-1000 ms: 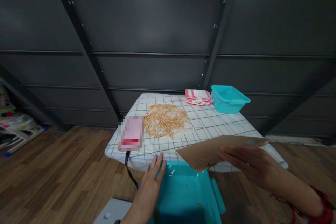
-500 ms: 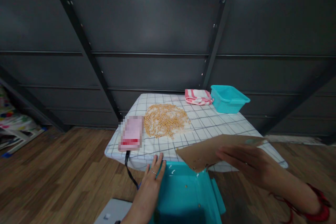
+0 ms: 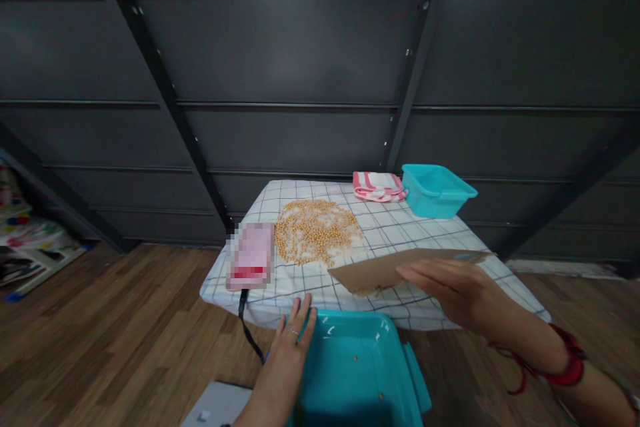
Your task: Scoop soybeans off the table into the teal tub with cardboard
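One cardboard sheet (image 3: pixel 373 272), pinched in the right hand (image 3: pixel 457 288); one turquoise tub (image 3: pixel 357 315) (left hand (image 3: pixel 291 341) spread at its rim).

A counter (image 3: pixel 395 227) draped in white cloth with dark checks stands above the wood-plank floor (image 3: pixel 130 333). Round yellow beans (image 3: pixel 317 237) spread left of its middle, just beside a blurred pink item (image 3: pixel 251 257) at near left. A folded pink-striped towel (image 3: pixel 377 187) and a turquoise basin (image 3: pixel 435 203) sit at far right.

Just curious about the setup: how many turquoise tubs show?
2. The far tub stands beside the folded towel; the near tub, before the table, has the left hand at its rim.
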Tool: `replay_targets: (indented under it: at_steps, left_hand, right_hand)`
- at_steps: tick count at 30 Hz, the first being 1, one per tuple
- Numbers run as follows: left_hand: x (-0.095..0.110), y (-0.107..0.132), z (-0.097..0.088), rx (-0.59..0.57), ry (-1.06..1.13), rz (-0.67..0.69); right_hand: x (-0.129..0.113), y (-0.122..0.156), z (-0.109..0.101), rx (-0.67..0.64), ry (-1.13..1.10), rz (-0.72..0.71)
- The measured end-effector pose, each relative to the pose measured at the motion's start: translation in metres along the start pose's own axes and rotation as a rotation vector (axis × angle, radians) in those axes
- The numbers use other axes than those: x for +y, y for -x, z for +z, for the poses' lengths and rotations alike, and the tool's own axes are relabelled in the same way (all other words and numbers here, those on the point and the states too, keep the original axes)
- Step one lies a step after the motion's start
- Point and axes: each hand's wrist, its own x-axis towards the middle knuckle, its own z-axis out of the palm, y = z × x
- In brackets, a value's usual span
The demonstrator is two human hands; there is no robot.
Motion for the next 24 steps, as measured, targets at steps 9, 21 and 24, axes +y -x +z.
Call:
replay_targets:
  at_steps: [9,21,24]
  left_hand:
    - [-0.002,0.0,0.004,0.016,-0.006,0.006]
    - [-0.003,-0.001,0.005,0.034,0.017,0.018]
    - [-0.003,-0.001,0.005,0.034,0.02,0.012]
  right_hand:
    - [-0.012,0.005,-0.009,0.011,0.11,-0.117]
    - [-0.019,0.009,-0.009,-0.006,0.192,-0.159]
    - [-0.017,0.005,-0.003,-0.006,0.211,-0.157]
